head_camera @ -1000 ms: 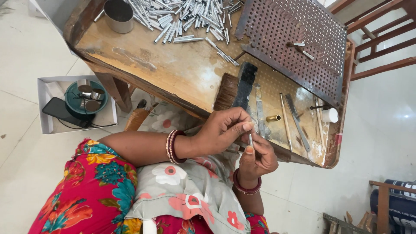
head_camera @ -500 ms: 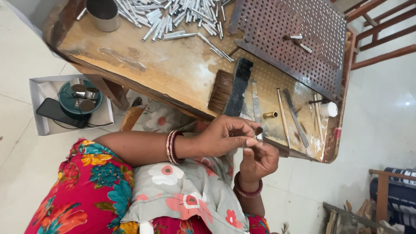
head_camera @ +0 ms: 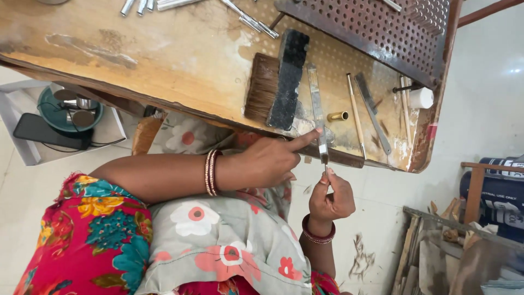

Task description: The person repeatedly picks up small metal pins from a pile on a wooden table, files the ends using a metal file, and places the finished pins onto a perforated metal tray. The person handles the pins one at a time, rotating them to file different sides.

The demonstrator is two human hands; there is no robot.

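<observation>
left hand (head_camera: 273,161) curled, index finger stretched along a flat metal file (head_camera: 318,117), pressing it near the edge of the wooden surface (head_camera: 164,60); the extended finger looks placed to steady and steer the blade. the rest of the grip is hidden under the hand, so cannot tell how firmly it is closed on the file.

right hand (head_camera: 331,198) below the surface edge, fingertips pinched together on a small thin piece (head_camera: 326,165), held upright so its top end meets the file's tip. too small to tell what the piece is. held off the edge, probably so the file has free travel and the filings drop to the floor; pale shavings (head_camera: 360,257) lie down there.

hands close together, almost touching at the file tip.

on the surface beside the file: a wide bristle brush (head_camera: 262,87) with a dark block (head_camera: 288,79) lying across it, a short brass tube (head_camera: 338,116), a thin rod (head_camera: 356,114), a second, darker file (head_camera: 373,112), a white cap (head_camera: 421,98). all within reach of the working edge. a perforated metal plate (head_camera: 376,33) leans at the far side; metal tubes (head_camera: 245,19) lie loose at the top.

left, lower down: a white tray (head_camera: 22,147) with a teal bowl (head_camera: 68,114) and a black phone (head_camera: 49,132).
</observation>
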